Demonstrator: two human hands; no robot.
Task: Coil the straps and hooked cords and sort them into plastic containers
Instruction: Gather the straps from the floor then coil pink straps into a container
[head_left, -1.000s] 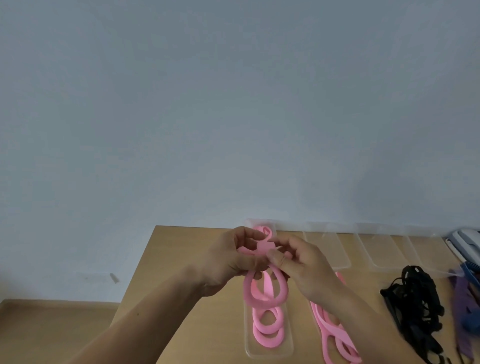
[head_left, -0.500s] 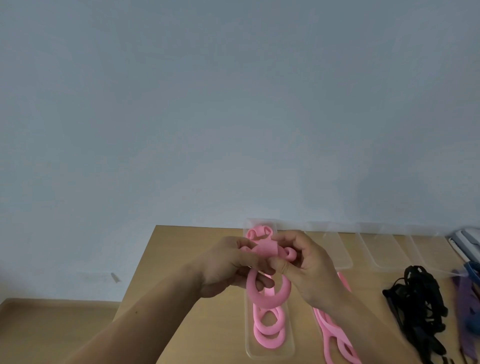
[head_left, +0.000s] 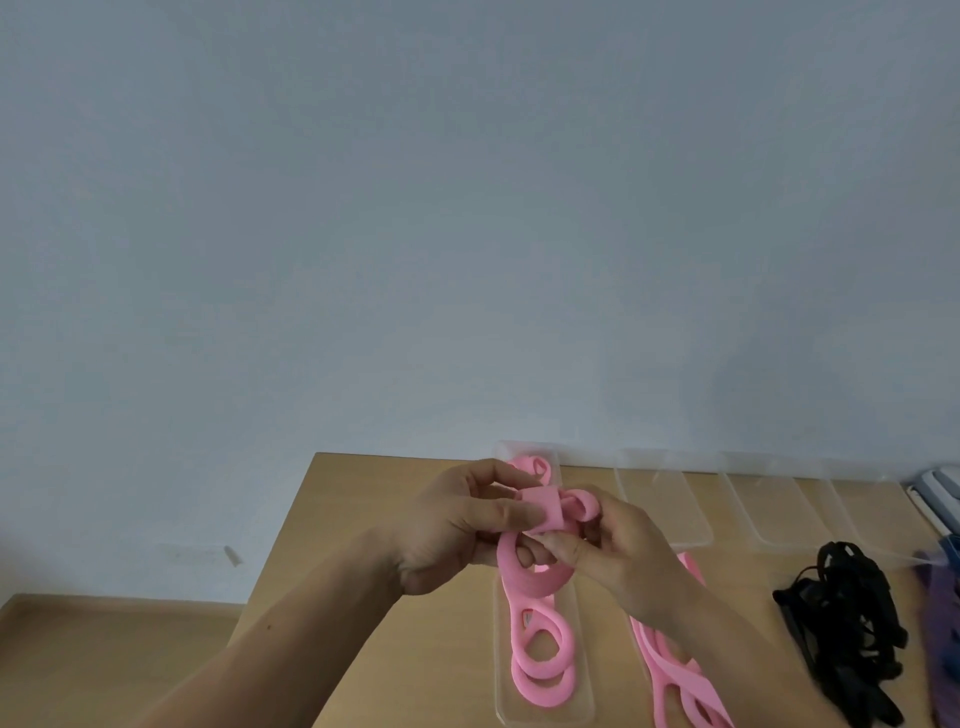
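My left hand (head_left: 452, 530) and right hand (head_left: 628, 556) are both pinching the half-wrapped pink strap (head_left: 543, 512). I'm judging that any loosening risks it springing uncoiled above the container (head_left: 582, 696).

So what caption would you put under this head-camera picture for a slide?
Left hand and right hand coil a pink strap above a clear container holding coiled pink straps.

Left hand (head_left: 457, 525) and right hand (head_left: 623, 551) close together, forearms forward, fingers (head_left: 506, 514) of both around the pink strap (head_left: 543, 512).
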